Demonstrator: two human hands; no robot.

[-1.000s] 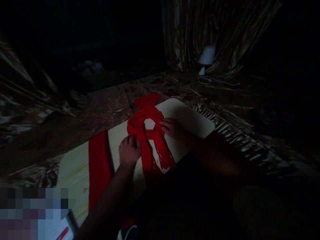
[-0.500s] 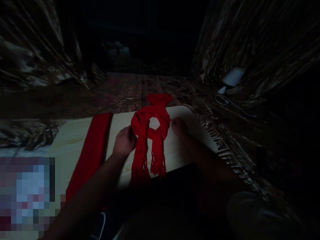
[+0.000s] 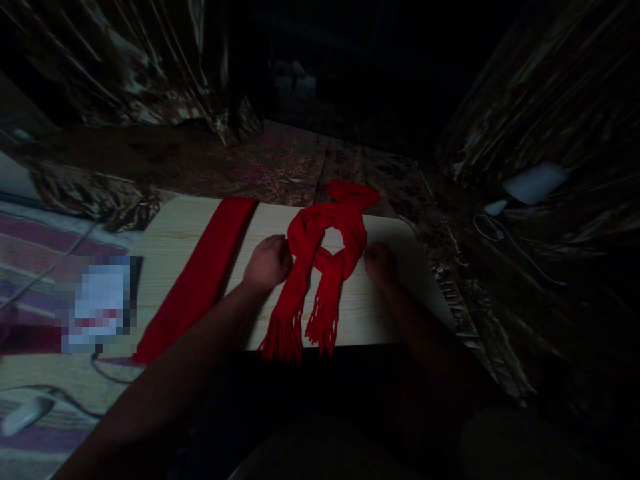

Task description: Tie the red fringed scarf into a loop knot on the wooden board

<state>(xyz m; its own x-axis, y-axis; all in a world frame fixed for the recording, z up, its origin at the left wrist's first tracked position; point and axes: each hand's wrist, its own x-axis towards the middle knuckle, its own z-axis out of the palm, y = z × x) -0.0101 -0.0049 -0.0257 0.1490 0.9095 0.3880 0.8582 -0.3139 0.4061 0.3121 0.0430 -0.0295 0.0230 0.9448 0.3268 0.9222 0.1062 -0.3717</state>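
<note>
Off the left edge of the tabletop (image 3: 177, 230): striped cloth (image 3: 30, 230) bearing a small white object (image 3: 26, 415); a pixelated patch covers something nearby.
Folded red cloth (image 3: 203, 277): a long strip slanting from the far edge towards the near left corner, beside the left forearm.
Left hand (image 3: 270, 260): at the scarf's left side; fingers curled close together — whether they pinch the fabric, I cannot tell.
Red scarf (image 3: 306, 257): wound into a ring right of the tabletop's middle, two fringed tails reaching the near edge, red fabric also jutting past the far edge.
Right hand (image 3: 381, 261): just beside the ring, towards the right edge; fingers curled in — grip unclear in the gloom.
Past the right edge: pale-shaded lamp (image 3: 536, 183) with its white cord (image 3: 525, 257).
</note>
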